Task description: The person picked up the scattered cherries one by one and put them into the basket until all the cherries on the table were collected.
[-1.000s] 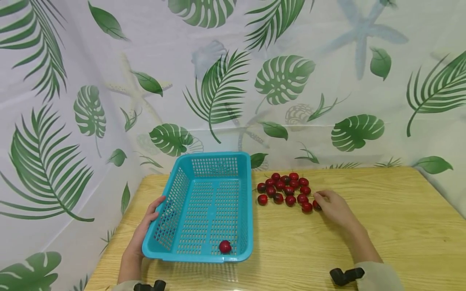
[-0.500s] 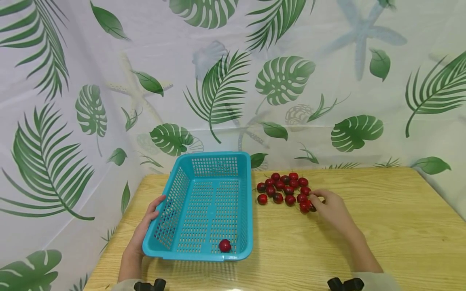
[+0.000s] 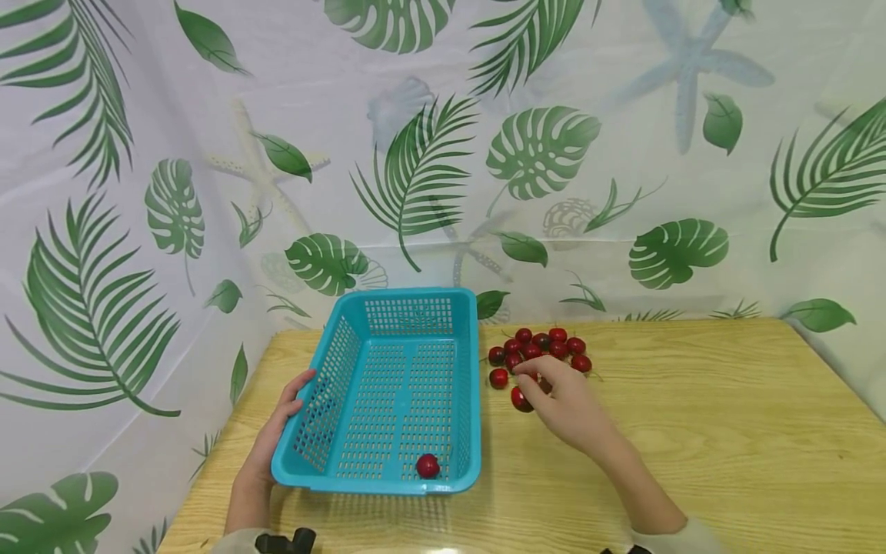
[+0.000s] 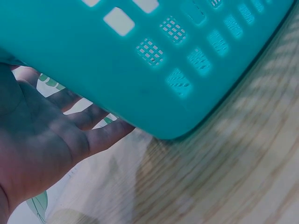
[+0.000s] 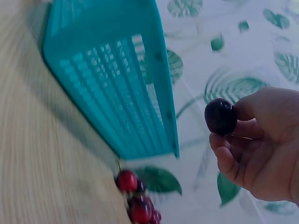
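A blue perforated plastic basket point(image 3: 401, 486) stands on the table, with one red cherry point(image 3: 428, 466) near its front right corner. My left hand point(image 3: 266, 446) rests against the basket's left side. In the left wrist view its fingers point(image 4: 110, 136) look fairly straight, and their tips are partly hidden by the basket wall. Right of the basket, my right hand point(image 3: 571, 404) pinches a dark red cherry point(image 5: 220, 116) between thumb and fingers, in front of the loose cherries point(image 3: 531, 350), some of which it hides.
The wooden table point(image 3: 727, 431) extends to the right of my right hand. A leaf-patterned cloth point(image 3: 609, 154) hangs behind the table and along its left side. In the right wrist view, several cherries point(image 5: 141, 210) lie beyond the basket's far corner.
My right hand has picked a cherry from the right end of the group and moved left with it, toward the basket. My left hand and the basket stay nearly the same.
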Available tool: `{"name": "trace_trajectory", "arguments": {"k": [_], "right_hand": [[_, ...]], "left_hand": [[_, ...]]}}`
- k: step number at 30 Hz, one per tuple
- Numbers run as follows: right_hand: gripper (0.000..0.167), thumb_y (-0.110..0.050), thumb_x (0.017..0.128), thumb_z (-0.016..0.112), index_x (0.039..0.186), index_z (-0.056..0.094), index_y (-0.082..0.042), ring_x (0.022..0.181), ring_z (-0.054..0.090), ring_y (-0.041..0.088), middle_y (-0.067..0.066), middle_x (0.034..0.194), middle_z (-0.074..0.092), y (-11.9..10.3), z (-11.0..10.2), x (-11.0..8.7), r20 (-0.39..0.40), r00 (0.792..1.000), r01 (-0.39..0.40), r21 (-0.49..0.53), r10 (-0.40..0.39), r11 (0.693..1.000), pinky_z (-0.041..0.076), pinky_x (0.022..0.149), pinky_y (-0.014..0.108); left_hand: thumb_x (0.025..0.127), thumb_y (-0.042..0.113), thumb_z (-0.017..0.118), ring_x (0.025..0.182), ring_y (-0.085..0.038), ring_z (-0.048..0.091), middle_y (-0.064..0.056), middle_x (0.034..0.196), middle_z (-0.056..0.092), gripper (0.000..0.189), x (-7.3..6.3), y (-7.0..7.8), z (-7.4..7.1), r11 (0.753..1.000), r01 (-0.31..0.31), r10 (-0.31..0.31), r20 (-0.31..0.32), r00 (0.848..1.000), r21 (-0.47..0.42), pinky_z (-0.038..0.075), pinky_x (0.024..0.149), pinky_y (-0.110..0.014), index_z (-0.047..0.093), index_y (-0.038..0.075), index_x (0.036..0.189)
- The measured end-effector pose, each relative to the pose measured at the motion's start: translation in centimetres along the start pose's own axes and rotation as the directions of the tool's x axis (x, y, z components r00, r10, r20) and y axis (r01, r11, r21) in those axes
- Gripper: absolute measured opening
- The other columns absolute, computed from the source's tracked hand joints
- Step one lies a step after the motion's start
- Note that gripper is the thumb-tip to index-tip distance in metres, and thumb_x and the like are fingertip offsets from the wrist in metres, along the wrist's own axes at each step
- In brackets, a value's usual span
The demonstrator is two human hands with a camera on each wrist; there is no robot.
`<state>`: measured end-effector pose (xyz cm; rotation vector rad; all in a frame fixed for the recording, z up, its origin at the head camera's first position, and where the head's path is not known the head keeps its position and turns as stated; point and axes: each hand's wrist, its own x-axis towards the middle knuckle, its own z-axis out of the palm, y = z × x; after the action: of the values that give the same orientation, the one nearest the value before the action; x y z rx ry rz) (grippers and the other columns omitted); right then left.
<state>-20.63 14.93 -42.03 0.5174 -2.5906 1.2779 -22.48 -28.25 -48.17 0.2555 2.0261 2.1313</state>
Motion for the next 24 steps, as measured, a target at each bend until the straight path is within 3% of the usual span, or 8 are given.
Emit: {"name": "trace_trajectory", "arguments": {"k": [7,11,15,19,22,24], "right_hand": [[0.018,-0.008,0.097,0.059,0.112,0.069,-0.005,0.072,0.055,0.011,0.005,0.108,0.067,-4.1,3.9,0.3,0.077,0.990,0.114,0.078,-0.120,0.990,0.049,0.062,0.025],[0.016,-0.008,0.096,0.061,0.109,0.069,-0.006,0.074,0.057,0.007,0.003,0.109,0.067,-5.4,6.1,0.3,0.083,0.978,0.190,0.000,-0.189,0.982,0.051,0.065,0.022],[0.014,-0.008,0.093,0.064,0.105,0.070,-0.006,0.089,0.060,0.013,0.003,0.107,0.068,-6.2,7.8,0.6,0.111,0.952,0.298,-0.140,-0.284,0.944,0.052,0.073,0.023],[0.013,-0.012,0.093,0.065,0.103,0.071,-0.008,0.095,0.060,0.018,0.002,0.105,0.069,-6.7,8.9,0.8,0.261,0.916,0.374,-0.290,-0.304,0.881,0.052,0.079,0.028],[0.013,-0.017,0.095,0.064,0.102,0.072,-0.010,0.094,0.061,0.018,-0.001,0.102,0.069,-7.2,9.5,1.0,0.403,0.879,0.408,-0.362,-0.254,0.838,0.053,0.079,0.028],[0.011,-0.017,0.095,0.065,0.100,0.073,-0.011,0.093,0.062,0.016,-0.002,0.100,0.068,-7.4,9.8,1.1,0.476,0.853,0.416,-0.377,-0.213,0.827,0.053,0.075,0.027]], "left_hand": [[0.107,0.027,0.024,0.143,-0.042,0.014,-0.012,0.163,0.002,0.051,-0.3,0.0,-0.1,1.000,0.019,-0.019,-0.007,1.000,0.000,0.041,0.096,-0.034,0.015,0.023,0.156],[0.107,0.025,0.024,0.143,-0.041,0.014,-0.011,0.163,0.003,0.050,-0.2,0.0,0.0,1.000,0.016,-0.016,-0.008,1.000,0.000,0.042,0.095,-0.030,0.015,0.022,0.156],[0.107,0.024,0.023,0.144,-0.040,0.013,-0.011,0.163,0.003,0.051,-0.2,0.0,0.0,1.000,0.007,-0.007,-0.012,1.000,-0.004,0.043,0.094,-0.025,0.015,0.021,0.156],[0.107,0.026,0.023,0.144,-0.042,0.012,-0.012,0.163,0.001,0.050,-0.1,-0.1,0.1,1.000,0.001,-0.001,-0.001,1.000,0.005,0.042,0.095,-0.028,0.015,0.022,0.157],[0.107,0.026,0.023,0.145,-0.041,0.012,-0.011,0.163,0.001,0.051,-0.1,-0.1,0.1,1.000,0.003,-0.003,0.000,1.000,0.004,0.041,0.096,-0.029,0.015,0.022,0.157],[0.107,0.025,0.023,0.145,-0.041,0.011,-0.010,0.163,0.002,0.051,-0.1,0.0,0.1,1.000,0.004,-0.004,0.000,1.000,0.000,0.041,0.096,-0.028,0.015,0.022,0.157]]}}
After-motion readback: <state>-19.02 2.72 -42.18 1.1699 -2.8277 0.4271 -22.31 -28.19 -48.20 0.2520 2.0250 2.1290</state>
